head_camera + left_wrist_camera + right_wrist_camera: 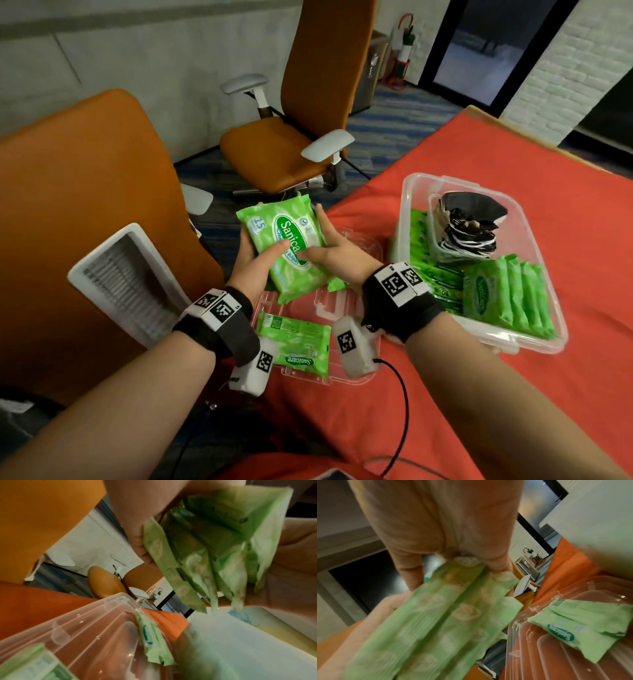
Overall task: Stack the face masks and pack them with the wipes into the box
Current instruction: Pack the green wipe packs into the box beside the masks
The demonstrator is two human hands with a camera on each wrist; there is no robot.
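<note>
Both hands hold a bundle of green wipes packs above the clear lid.

The left hand [251, 260] and right hand [334, 245] curl their fingers round the soft packs [286, 243], printed "Sanicare" and "15". Another pack [294, 344] lies on the ribbed lid [358, 240]. The clear plastic box [534, 236] on the red-covered counter [455, 404] holds more packs and black face masks [467, 222].

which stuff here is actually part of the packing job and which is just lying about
Part of the job:
- wipes packs held by left hand and right hand
- loose wipes pack on the clear lid
- clear box with wipes and black face masks inside

Just lying about:
- orange chairs
- white tray
- red tablecloth
</note>
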